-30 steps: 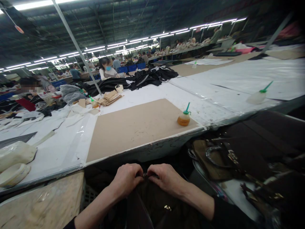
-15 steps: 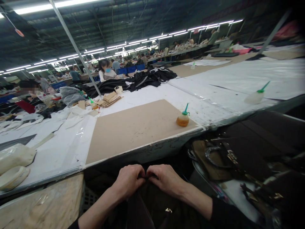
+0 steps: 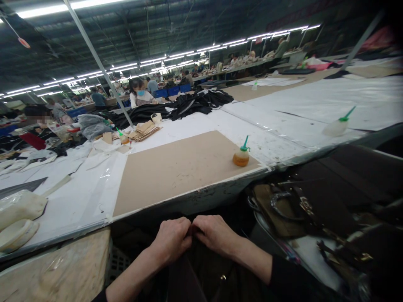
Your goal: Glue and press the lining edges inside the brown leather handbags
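My left hand (image 3: 171,240) and my right hand (image 3: 214,233) meet knuckle to knuckle below the table's front edge. Both have their fingers curled and pinch the top edge of a dark brown bag (image 3: 204,277) in my lap. A small gold fitting (image 3: 223,277) shows on the bag's front. What the fingertips grip at the seam is hidden in shadow.
A brown cardboard sheet (image 3: 176,167) lies on the white table (image 3: 78,197), with an amber glue bottle (image 3: 242,156) at its right corner. More dark bags (image 3: 302,209) are piled to my right. Black fabric (image 3: 195,102), paper pieces and other workers are further back. A second bottle (image 3: 338,125) lies far right.
My hands have drawn slightly closer together on the bag's top edge, and the bag has slid a little lower. Nothing on the table has moved.
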Demonstrator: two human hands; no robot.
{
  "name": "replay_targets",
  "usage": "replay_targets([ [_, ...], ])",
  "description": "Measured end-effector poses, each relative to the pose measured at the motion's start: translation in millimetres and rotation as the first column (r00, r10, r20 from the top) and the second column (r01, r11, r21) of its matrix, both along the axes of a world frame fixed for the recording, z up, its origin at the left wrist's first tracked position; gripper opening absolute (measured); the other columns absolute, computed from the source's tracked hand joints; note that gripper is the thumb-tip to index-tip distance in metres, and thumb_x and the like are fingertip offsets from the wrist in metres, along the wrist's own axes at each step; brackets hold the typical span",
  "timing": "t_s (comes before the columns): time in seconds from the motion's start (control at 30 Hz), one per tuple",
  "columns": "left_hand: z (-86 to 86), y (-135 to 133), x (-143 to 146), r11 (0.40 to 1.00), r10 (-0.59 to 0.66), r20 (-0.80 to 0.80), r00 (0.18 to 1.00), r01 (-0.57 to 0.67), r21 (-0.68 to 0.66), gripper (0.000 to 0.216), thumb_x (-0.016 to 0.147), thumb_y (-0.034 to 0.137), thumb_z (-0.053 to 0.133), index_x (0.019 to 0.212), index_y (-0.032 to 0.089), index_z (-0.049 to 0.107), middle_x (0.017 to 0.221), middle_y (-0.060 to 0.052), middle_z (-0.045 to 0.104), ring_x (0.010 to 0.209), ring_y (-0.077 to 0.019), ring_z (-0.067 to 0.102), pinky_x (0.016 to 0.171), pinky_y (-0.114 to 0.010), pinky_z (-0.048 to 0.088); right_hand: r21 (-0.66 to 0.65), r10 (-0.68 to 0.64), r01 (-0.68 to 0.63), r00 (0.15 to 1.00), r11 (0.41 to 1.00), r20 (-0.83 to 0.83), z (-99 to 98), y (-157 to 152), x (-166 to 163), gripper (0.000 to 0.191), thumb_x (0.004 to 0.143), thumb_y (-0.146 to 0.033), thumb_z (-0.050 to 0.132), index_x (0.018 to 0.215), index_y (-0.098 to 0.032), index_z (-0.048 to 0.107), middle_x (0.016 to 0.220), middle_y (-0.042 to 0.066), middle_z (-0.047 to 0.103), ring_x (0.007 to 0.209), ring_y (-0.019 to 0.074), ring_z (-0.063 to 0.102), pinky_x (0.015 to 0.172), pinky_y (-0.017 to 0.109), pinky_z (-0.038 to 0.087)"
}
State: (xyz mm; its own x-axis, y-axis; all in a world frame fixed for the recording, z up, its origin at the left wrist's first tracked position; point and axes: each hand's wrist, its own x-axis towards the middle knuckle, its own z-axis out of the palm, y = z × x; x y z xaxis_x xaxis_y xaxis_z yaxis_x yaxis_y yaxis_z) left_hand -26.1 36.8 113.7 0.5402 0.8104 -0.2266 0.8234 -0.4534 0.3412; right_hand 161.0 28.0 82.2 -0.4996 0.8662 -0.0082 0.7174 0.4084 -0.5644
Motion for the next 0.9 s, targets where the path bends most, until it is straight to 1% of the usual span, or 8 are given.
replay_targets([
  [0.13,-3.3,0.4,-2.6,0.999,0.036,0.045,0.998,-0.035,-0.028,0.011,0.078,0.020,0.058,0.086,0.023,0.066,0.090,-0.001,0.072,0.085,-0.0209,0.066,0.071,-0.027,0.041,0.006,-0.001,0.001,1.000,1.000,0.012,-3.3,0.8,-1.5,0.010,0.078,-0.019,0.060,0.083,-0.021,0.069,0.087,0.004,0.074,0.080,0.0226,0.068,0.065,0.028,0.039],
  [0.27,-2.9,2.3,-6.9,0.995,0.076,0.095,0.993,-0.070,-0.070,0.009,0.079,0.021,0.060,0.085,0.023,0.066,0.086,0.002,0.072,0.080,-0.0178,0.065,0.068,-0.024,0.042,0.006,-0.006,0.006,1.000,1.000,-0.015,-7.1,0.2,-3.0,0.012,0.077,-0.020,0.060,0.085,-0.022,0.069,0.086,0.002,0.074,0.080,0.0202,0.067,0.067,0.026,0.040],
  [0.37,-1.0,2.1,-9.2,0.993,0.095,0.130,0.987,-0.084,-0.085,0.011,0.079,0.021,0.062,0.089,0.023,0.065,0.086,0.002,0.072,0.079,-0.0168,0.063,0.066,-0.023,0.042,0.003,-0.004,0.005,0.999,1.000,-0.035,-8.3,-0.2,-3.2,0.014,0.078,-0.020,0.059,0.086,-0.022,0.070,0.086,0.002,0.074,0.079,0.0193,0.067,0.068,0.026,0.041],
  [0.43,-1.0,1.5,-9.9,0.992,0.099,0.149,0.984,-0.086,-0.090,0.014,0.079,0.020,0.063,0.092,0.024,0.064,0.087,0.003,0.071,0.080,-0.0169,0.063,0.067,-0.023,0.043,-0.003,-0.005,0.004,0.999,1.000,-0.043,-8.9,-0.4,-2.7,0.014,0.077,-0.020,0.059,0.086,-0.022,0.070,0.085,0.002,0.073,0.078,0.0192,0.067,0.067,0.026,0.040],
  [0.53,-3.2,1.3,-9.6,0.993,0.081,0.165,0.983,-0.065,-0.100,0.015,0.080,0.018,0.061,0.091,0.025,0.068,0.091,0.003,0.073,0.086,-0.0176,0.065,0.074,-0.023,0.044,-0.017,-0.011,0.011,0.999,1.000,-0.051,-10.4,-0.5,-1.6,0.015,0.077,-0.020,0.059,0.087,-0.022,0.069,0.086,0.003,0.073,0.079,0.0193,0.066,0.066,0.026,0.039],
  [0.67,-5.0,1.8,-7.1,0.995,0.068,0.138,0.988,-0.056,-0.085,0.019,0.080,0.018,0.059,0.091,0.027,0.072,0.098,0.001,0.074,0.092,-0.0195,0.066,0.082,-0.026,0.046,-0.032,-0.029,0.027,0.998,0.999,-0.064,-11.3,-0.5,-1.4,0.014,0.076,-0.020,0.059,0.087,-0.022,0.069,0.085,0.002,0.073,0.077,0.0184,0.064,0.065,0.026,0.039],
  [0.9,0.2,3.6,5.4,0.998,0.053,-0.014,0.999,-0.053,-0.026,0.017,0.077,0.020,0.059,0.089,0.026,0.069,0.097,-0.002,0.074,0.091,-0.0241,0.069,0.076,-0.031,0.049,-0.054,-0.080,0.075,0.991,0.996,-0.104,-14.1,2.3,-2.0,0.013,0.073,-0.016,0.058,0.081,-0.020,0.068,0.081,0.003,0.073,0.075,0.0189,0.066,0.064,0.025,0.040],
])
